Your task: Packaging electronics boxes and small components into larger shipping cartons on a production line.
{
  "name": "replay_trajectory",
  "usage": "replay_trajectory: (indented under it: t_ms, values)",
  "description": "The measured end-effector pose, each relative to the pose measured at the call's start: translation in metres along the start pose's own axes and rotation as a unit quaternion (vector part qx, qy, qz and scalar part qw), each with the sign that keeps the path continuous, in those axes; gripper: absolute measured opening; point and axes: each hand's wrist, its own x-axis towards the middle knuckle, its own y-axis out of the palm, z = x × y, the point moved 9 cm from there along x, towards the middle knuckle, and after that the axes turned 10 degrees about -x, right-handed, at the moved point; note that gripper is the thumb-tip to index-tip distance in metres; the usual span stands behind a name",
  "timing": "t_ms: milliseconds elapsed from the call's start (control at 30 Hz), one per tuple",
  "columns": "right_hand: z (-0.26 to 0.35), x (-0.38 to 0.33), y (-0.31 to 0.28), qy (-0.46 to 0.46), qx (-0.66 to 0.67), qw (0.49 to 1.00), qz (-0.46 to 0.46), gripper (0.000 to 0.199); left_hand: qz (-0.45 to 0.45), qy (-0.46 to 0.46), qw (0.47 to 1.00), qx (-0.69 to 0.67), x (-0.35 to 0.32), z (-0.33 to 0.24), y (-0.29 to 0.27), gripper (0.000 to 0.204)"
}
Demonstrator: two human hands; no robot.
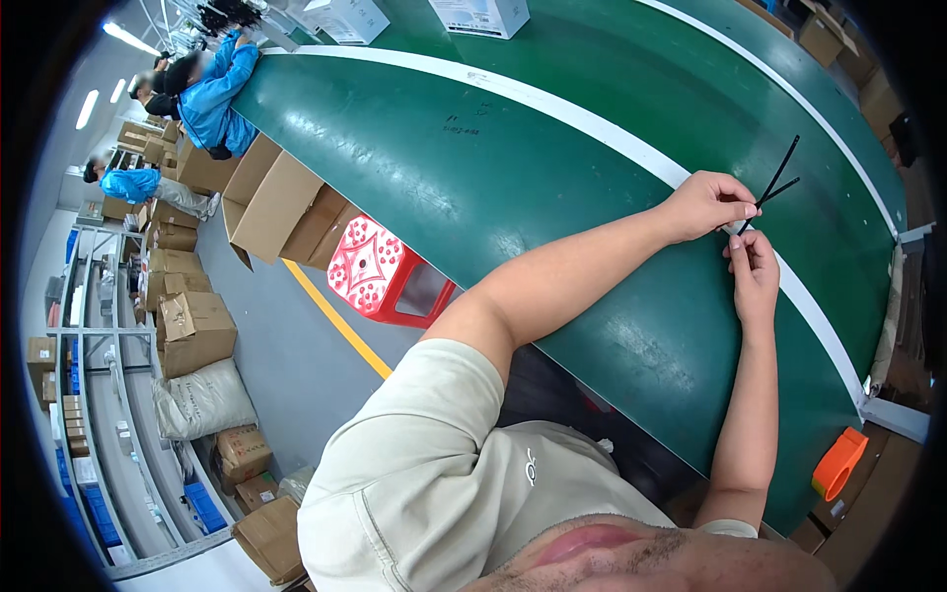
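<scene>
Over the white stripe on the green table, my left hand and my right hand work close together. Between their fingertips are thin black strips, whose two free ends cross and stick out to the upper right. My left thumb and forefinger are closed on the strips near the crossing. Just below, my right fingers pinch their lower part. A small pale piece shows between the fingertips, too small to name.
White boxes stand on the table's far side. An orange ring, like a tape roll, is at the right edge. A red stool and an open carton sit left of the table. People in blue work farther off.
</scene>
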Motion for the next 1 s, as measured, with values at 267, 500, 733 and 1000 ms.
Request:
replay_trajectory:
  t_ms: [267,500,733,1000]
  values:
    - [0.012,0.0,-0.011,0.001,0.091,0.994,-0.054,0.013,0.05,-0.021,0.998,0.042,-0.001,0.008,0.004,0.011]
    - [0.002,0.001,-0.012,0.011,0.071,0.996,-0.048,0.015,0.056,-0.052,0.997,0.013,-0.003,0.008,0.007,0.009]
    - [0.007,0.001,-0.01,-0.006,0.096,0.994,-0.051,0.019,0.03,-0.055,0.997,-0.035,-0.002,0.005,0.002,0.008]
    - [0.011,0.001,-0.013,0.01,0.092,0.994,-0.063,0.022,0.018,-0.043,0.999,-0.018,-0.002,0.003,-0.001,0.009]
